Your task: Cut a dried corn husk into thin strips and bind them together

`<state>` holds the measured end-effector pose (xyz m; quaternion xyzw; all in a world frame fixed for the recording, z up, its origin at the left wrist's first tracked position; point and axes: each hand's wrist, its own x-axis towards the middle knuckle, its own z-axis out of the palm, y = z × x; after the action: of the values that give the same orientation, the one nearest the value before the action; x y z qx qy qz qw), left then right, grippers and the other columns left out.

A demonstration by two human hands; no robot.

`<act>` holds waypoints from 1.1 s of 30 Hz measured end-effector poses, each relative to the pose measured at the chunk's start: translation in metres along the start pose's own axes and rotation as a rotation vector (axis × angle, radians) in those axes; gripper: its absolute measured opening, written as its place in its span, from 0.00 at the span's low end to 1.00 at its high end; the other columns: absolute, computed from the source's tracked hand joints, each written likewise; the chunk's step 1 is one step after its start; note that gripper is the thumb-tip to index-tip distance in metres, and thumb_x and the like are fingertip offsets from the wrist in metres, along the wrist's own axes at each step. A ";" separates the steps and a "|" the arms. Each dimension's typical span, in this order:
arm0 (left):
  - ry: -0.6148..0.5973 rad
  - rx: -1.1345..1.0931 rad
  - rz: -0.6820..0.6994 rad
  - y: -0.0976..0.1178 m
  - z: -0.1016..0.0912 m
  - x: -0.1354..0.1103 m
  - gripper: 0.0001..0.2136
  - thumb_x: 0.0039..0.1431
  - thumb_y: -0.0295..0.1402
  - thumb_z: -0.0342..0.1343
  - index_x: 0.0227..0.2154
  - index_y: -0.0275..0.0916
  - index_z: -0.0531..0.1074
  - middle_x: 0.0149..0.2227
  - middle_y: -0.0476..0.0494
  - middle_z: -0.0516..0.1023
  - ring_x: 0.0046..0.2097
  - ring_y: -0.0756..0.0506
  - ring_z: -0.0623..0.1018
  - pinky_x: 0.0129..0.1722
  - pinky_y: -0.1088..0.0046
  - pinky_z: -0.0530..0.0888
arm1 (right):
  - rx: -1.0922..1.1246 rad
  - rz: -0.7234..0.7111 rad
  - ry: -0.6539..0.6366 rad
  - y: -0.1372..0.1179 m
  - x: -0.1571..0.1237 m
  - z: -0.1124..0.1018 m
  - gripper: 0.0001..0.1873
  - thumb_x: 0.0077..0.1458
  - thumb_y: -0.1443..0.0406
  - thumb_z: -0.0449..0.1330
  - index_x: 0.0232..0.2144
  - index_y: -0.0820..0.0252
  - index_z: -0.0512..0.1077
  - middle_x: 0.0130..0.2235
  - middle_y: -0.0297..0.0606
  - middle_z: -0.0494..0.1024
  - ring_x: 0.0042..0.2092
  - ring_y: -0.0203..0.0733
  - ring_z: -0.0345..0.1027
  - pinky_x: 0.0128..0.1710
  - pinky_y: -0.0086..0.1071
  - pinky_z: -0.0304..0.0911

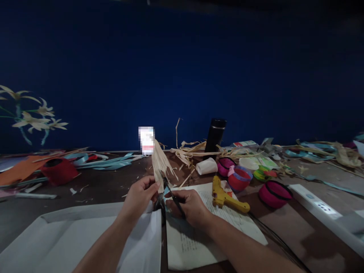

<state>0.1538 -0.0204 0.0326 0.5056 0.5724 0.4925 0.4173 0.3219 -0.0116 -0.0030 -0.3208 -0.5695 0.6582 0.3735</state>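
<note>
My left hand [143,192] is closed, pinching the lower end of a pale dried corn husk [160,159] that stands upright and fans into strips at its right edge. Close beside it, my right hand [189,206] is wrapped round dark scissors [176,200], whose tips touch the husk's lower right side. The fingers partly hide the scissors. Below my right hand lies an open book with handwritten-looking lines [187,242]. A yellow glue gun [226,197] rests on its upper right part.
White sheets [85,235] cover the front left. A black flask [216,136], a white cup [206,166] and loose husks [187,153] stand or lie at the back. Several coloured bands, including a magenta one [274,194], and a power strip [315,204] are to the right.
</note>
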 end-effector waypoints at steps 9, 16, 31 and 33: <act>0.023 0.078 0.031 0.002 -0.003 0.001 0.15 0.48 0.41 0.55 0.36 0.37 0.73 0.21 0.53 0.70 0.20 0.54 0.63 0.21 0.80 0.61 | 0.016 -0.007 0.004 0.000 0.001 0.000 0.19 0.42 0.58 0.65 0.34 0.67 0.74 0.15 0.24 0.55 0.17 0.25 0.43 0.15 0.22 0.41; -0.003 0.183 0.066 0.005 -0.005 0.000 0.15 0.50 0.41 0.53 0.37 0.37 0.74 0.21 0.52 0.70 0.21 0.53 0.63 0.22 0.79 0.61 | 0.045 0.012 -0.011 0.000 0.002 -0.002 0.20 0.41 0.59 0.66 0.35 0.67 0.74 0.15 0.25 0.56 0.17 0.25 0.44 0.15 0.22 0.43; -0.026 0.138 0.036 0.006 -0.004 -0.001 0.15 0.50 0.41 0.53 0.37 0.37 0.74 0.22 0.52 0.71 0.21 0.53 0.64 0.22 0.80 0.61 | 0.075 0.004 0.003 0.001 0.002 -0.003 0.19 0.44 0.58 0.64 0.35 0.67 0.74 0.16 0.26 0.57 0.17 0.25 0.44 0.15 0.23 0.42; -0.021 0.149 0.040 0.005 -0.004 -0.001 0.15 0.50 0.41 0.53 0.37 0.37 0.74 0.23 0.52 0.71 0.22 0.53 0.64 0.22 0.80 0.61 | 0.061 -0.005 0.007 0.001 0.002 -0.002 0.19 0.45 0.57 0.63 0.35 0.67 0.74 0.16 0.26 0.56 0.17 0.25 0.44 0.15 0.23 0.42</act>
<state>0.1509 -0.0221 0.0384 0.5518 0.5927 0.4516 0.3746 0.3226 -0.0091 -0.0044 -0.3103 -0.5487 0.6731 0.3867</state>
